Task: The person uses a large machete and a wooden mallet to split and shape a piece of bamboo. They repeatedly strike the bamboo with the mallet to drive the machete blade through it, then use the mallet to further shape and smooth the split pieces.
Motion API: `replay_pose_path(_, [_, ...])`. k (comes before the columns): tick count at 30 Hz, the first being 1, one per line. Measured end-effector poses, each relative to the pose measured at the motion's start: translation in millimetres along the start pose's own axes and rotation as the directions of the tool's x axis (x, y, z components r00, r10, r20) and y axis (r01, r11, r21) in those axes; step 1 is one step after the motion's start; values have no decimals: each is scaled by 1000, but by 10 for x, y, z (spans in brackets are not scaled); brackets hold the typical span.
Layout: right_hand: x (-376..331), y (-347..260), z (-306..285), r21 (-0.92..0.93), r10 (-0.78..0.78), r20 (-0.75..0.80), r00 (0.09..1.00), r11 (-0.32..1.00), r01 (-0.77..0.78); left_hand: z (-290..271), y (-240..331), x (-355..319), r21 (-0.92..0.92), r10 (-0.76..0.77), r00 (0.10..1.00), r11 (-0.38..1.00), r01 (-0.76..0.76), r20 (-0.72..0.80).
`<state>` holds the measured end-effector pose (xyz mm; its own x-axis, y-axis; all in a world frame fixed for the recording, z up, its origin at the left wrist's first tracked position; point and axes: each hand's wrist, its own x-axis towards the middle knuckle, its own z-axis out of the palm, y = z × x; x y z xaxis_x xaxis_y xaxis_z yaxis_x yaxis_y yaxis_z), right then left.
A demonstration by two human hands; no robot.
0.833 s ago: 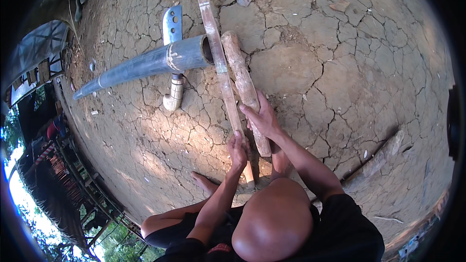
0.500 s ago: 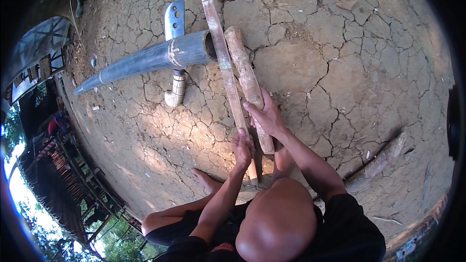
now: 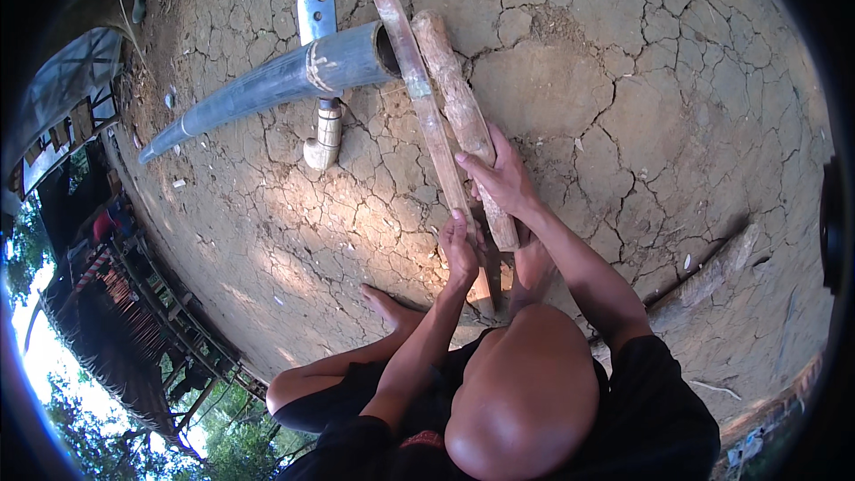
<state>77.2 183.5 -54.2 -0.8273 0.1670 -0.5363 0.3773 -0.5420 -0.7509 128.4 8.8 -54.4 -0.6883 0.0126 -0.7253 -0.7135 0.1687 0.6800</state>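
Observation:
Closed around the lower part of a long, flat split-bamboo strip [image 3: 434, 129] is my left hand [image 3: 460, 247], its thumb lying along the strip. My right hand [image 3: 504, 176] grips a thick, rough wooden stick [image 3: 454, 93] just to the right; its thumb reaches toward the strip. The two pieces run side by side, pointing away from me. Past them, the strip crosses in front of the open end of a dark bamboo tube [image 3: 258, 85]. A broad knife lies across under the tube, its holed blade [image 3: 317, 7] beyond and its curved pale handle [image 3: 324, 136] on the near side.
Dry, cracked earth [image 3: 570, 107] spreads all around. A weathered piece of wood [image 3: 712, 269] lies at the right. My bare foot [image 3: 389, 306] rests left of the strip. A thatched shelter [image 3: 107, 338] stands at the far left.
The whole view has shifted, so the ground and the things on it sit higher in the picture. Both hands keep the same holds on the strip and the stick.

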Motion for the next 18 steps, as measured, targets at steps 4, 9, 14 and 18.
replay_pose_path(4, [-19, -84, 38, -83, -12, -82, 997, 997, 5, -7, 14, 4, -1, 8, 1000, 1000, -8, 22])
replay_pose_path(9, [21, -116, -81, -323, -199, -242, 950, 940, 114, -12, 109, -44, -20, -38, 998, 999, 39, 45])
replay_pose_path(14, [-9, -348, -154, -645, -427, -278, 861, 747, 162, -150, 103, -48, 10, -59, 997, 998, 58, 58])
replay_pose_path(18, [-266, -488, 56, -853, -643, -106, 758, 451, 264, -94, 235, -89, 26, -23, 996, 999, 21, 88])
